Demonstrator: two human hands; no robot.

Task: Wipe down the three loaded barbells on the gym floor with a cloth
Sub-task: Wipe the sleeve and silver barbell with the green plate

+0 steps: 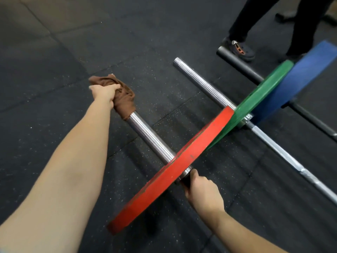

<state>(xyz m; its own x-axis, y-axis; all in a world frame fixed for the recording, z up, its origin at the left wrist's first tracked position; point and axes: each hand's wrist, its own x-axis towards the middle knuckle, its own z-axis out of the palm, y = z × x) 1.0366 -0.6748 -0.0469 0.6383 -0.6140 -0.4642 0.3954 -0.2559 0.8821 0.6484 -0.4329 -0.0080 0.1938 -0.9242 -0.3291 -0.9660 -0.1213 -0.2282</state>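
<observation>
Left hand (105, 92) clamps cloth (125, 101) over the barbell (151, 137) end at 10 o'clock, open floor (54, 61) beyond. Right hand (202, 190) grips it beside the red plate (164, 183).

Single head-worn wide-angle view looks forward and steeply down along both forearms, close over the nearest barbell (151, 137) on the floor (54, 61), left hand (104, 93) with cloth (125, 99) mid-frame, right hand (202, 191) low centre, other barbells (200, 79) and a bystander's legs (251, 19) at upper right.
</observation>
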